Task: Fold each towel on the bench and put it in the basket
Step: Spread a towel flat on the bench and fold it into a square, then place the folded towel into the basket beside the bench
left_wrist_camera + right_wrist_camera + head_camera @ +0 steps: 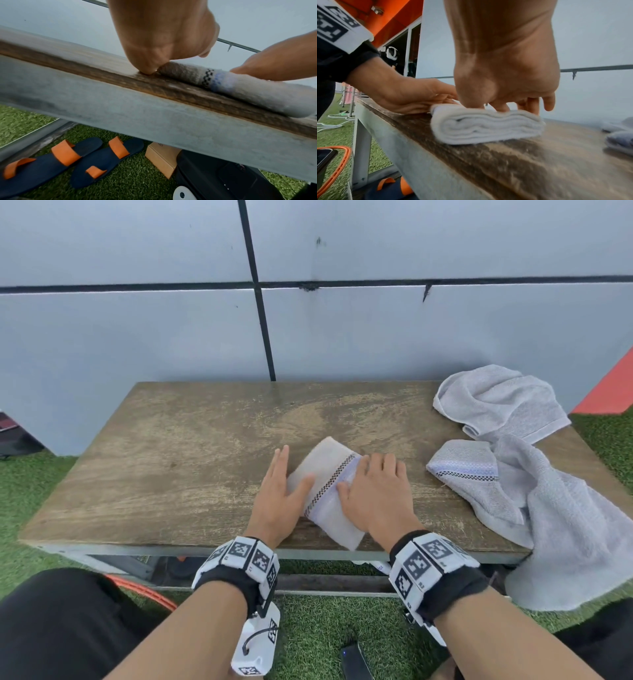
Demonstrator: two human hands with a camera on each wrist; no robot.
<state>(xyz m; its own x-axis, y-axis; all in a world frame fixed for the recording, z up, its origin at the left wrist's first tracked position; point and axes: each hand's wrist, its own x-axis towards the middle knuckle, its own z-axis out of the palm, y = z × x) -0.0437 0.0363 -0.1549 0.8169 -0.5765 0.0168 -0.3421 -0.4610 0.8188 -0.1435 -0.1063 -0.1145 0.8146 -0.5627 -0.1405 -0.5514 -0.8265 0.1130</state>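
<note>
a folded towel (pixel 330 474) is being pressed flat near the front edge of the wooden bench (pixel 171 460) by the left hand (pixel 279 494) and right hand (pixel 373 491), fingers straight. two unfolded towels (pixel 513 453) are lying at the bench's right end.

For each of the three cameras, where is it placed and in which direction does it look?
Head: looks forward and down at the brown wooden bench; left hand and right hand press the folded white towel; both forearms show.
Left wrist: below the bench edge, looks up along the left hand.
Right wrist: low at the bench's near edge, looks along the right hand; left hand visible.
Shared: all three show the folded towel under both hands.
</note>
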